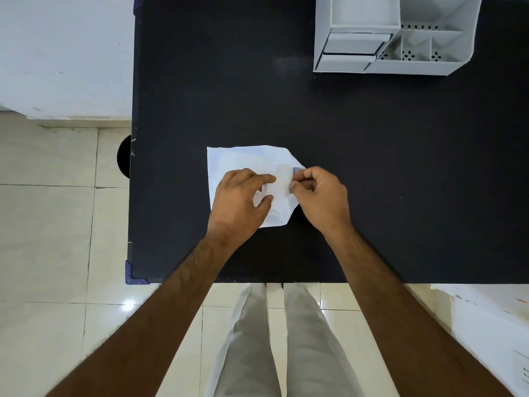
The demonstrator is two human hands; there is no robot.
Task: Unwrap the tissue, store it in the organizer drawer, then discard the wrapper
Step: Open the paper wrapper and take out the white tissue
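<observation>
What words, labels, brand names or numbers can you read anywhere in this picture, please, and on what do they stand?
None can be read.
White tissue packet: no print legible; the small grey tab pinched by the right hand shows no readable text.
White organizer: only punched hole patterns, no lettering.
White object at the lower right edge: faint dark marks, too blurred to read.

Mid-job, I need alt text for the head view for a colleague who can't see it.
Both hands work a white tissue packet lying flat on a black table: the left hand presses on it while the right hand pinches a small tab at its right edge. A white desk organizer with drawers sits at the table's far right.
</observation>
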